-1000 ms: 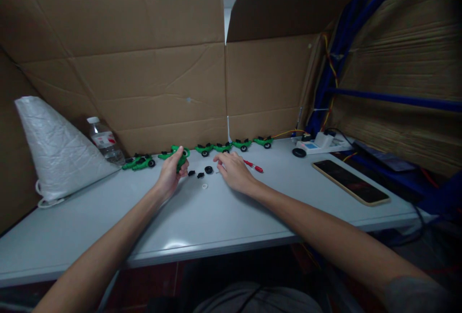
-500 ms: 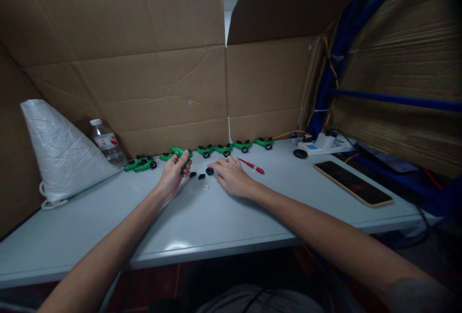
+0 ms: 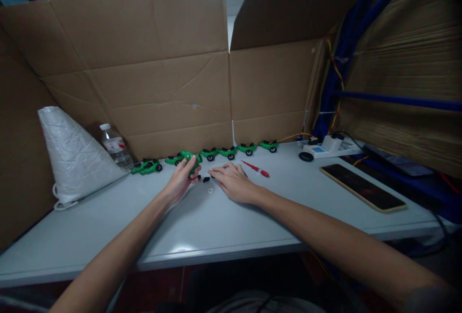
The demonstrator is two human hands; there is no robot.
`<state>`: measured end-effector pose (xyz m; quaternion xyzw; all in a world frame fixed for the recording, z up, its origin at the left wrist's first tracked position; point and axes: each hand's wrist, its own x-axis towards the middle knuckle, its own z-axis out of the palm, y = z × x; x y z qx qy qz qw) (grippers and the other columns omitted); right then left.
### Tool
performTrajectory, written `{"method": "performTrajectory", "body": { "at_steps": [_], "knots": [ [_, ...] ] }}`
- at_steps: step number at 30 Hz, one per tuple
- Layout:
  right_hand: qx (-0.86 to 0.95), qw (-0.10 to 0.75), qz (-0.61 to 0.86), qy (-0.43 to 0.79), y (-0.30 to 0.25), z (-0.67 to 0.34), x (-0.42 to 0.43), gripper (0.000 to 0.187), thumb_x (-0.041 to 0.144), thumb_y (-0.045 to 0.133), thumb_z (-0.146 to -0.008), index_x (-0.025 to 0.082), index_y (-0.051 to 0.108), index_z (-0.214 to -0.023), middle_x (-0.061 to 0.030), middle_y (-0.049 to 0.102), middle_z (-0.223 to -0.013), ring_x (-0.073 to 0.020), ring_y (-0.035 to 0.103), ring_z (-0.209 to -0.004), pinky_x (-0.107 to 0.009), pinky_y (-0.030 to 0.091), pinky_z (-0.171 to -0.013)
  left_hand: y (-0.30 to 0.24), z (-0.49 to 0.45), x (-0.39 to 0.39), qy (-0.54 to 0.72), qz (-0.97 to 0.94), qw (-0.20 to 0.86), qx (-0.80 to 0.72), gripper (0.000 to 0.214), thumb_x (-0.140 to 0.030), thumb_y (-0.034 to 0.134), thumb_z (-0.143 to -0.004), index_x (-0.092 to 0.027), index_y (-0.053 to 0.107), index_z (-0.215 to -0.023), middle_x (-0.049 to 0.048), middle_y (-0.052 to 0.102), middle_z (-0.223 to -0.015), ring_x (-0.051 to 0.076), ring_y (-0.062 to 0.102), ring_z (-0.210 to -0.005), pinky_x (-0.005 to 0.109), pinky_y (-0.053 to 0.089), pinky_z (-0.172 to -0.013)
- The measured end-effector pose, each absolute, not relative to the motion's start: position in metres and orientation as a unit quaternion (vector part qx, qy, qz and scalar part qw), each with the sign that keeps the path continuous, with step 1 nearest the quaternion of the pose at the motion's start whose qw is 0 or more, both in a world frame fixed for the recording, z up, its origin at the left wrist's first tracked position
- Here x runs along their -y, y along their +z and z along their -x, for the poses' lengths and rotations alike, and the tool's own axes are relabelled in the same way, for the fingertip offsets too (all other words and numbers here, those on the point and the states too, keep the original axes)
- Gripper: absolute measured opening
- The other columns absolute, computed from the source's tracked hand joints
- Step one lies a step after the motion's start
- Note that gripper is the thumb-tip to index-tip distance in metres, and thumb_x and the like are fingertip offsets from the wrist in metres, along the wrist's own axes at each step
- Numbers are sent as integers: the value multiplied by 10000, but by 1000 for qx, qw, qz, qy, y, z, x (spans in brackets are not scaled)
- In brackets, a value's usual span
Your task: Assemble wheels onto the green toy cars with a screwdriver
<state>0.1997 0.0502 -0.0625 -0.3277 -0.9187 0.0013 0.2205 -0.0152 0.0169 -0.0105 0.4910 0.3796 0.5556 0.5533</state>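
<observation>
My left hand [image 3: 185, 174] is closed around a green toy vehicle body [image 3: 191, 157], held just above the white table. Low over the tabletop, my right hand [image 3: 233, 182] has its fingers bent over a black wheel [image 3: 212, 175], which they mostly hide. Between the hands lie small black parts [image 3: 206, 179] and a white ring [image 3: 211, 190]. A red screwdriver [image 3: 257, 169] rests beyond my right hand. Behind the hands, several green toy vehicles [image 3: 228, 153] with black wheels stand in a row along the cardboard.
Cardboard panels [image 3: 162, 91] wall the table's back. At left are a white bag [image 3: 77, 159] and a water bottle [image 3: 116, 147]. At right lie a phone [image 3: 363, 188], a power strip [image 3: 330, 148] and a black round piece [image 3: 306, 157], near a blue metal frame [image 3: 328, 96].
The right fingers have moved over the black wheel, which was in plain sight beside them. The left hand still holds the green body. The whole view has shifted slightly.
</observation>
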Motion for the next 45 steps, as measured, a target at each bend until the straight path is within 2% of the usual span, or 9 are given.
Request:
{"method": "performTrajectory", "body": {
  "at_steps": [6,12,16,18,21,26,34,45],
  "knots": [
    [917,228,328,-12,-61,-200,-49,472,147,486,-1036,285,557,-1481,-134,622,-1405,-331,469,-1251,-471,340,-961,-11,16,-15,558,-488,564,-364,388,-425,832,-839,-205,551,-991,-37,518,-746,80,417,-566,185,307,-498],
    [917,229,326,-25,-60,-200,-50,363,184,496,-1057,282,644,-1374,-129,633,-1290,-319,462,-1198,-447,330,-927,-12,14,-12,555,-508,550,-363,471,-374,849,-819,-210,591,-1178,-41,517,-767,80,422,-578,199,318,-524],
    [914,238,326,-30,-61,-201,-49,276,252,543,-1060,259,674,-1303,-126,631,-1245,-317,462,-1191,-442,333,-922,-13,14,-13,556,-517,542,-361,389,-418,854,-820,-190,561,-936,-51,470,-716,80,405,-579,203,303,-522],
    [915,237,324,-34,-60,-201,-49,242,258,559,-1055,245,682,-1263,-123,632,-1230,-317,465,-1188,-444,334,-925,-13,14,-14,548,-524,541,-364,434,-477,831,-838,-189,507,-820,-55,432,-670,83,390,-569,203,289,-512],
    [916,236,324,-34,-60,-201,-48,207,274,563,-1056,234,680,-1223,-115,634,-1224,-315,471,-1179,-448,332,-929,-12,15,-14,528,-531,541,-383,506,-596,762,-866,-184,490,-755,-49,423,-625,78,352,-533,206,264,-491],
    [914,234,331,-22,-58,-201,-47,176,329,600,-1047,224,666,-1171,-110,639,-1220,-301,485,-1164,-433,326,-931,-10,15,-15,528,-500,546,-417,587,-718,726,-825,-181,503,-742,-47,437,-604,63,315,-484,199,220,-455],
    [903,258,343,-14,-50,-201,-43,269,460,614,-1033,205,618,-1120,-95,662,-1149,-296,519,-1109,-411,339,-915,-9,17,-16,537,-488,547,-417,595,-728,743,-801,-163,557,-786,-66,407,-589,51,271,-469,185,197,-439],
    [898,284,334,-13,-50,-202,-44,218,356,643,-1015,224,601,-1183,-100,660,-1176,-303,526,-1104,-418,369,-906,-9,18,-16,533,-488,552,-416,555,-680,724,-846,-146,581,-800,-72,366,-589,52,253,-476,188,183,-440]
  ]
}}
